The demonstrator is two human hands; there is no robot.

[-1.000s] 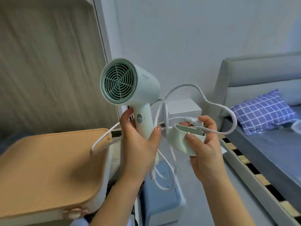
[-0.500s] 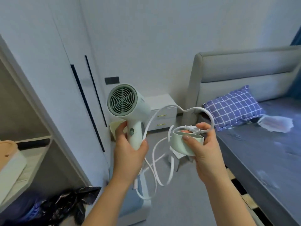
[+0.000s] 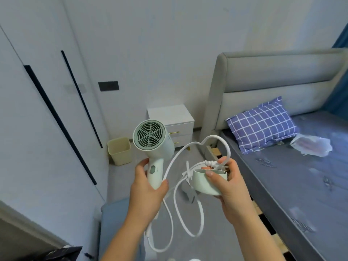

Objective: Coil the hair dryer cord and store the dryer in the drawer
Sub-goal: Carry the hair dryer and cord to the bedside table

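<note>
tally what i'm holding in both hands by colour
Pale green: 2, the hair dryer in the left hand and the nozzle in the right hand
White: 1, the cord, hanging in loose loops
Total: 3

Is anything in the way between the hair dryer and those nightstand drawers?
Nothing visible does. The left hand holds the hair dryer; the bin stands left of the nightstand, off the path. Both drawers are shut, and the cord hangs loose.
</note>
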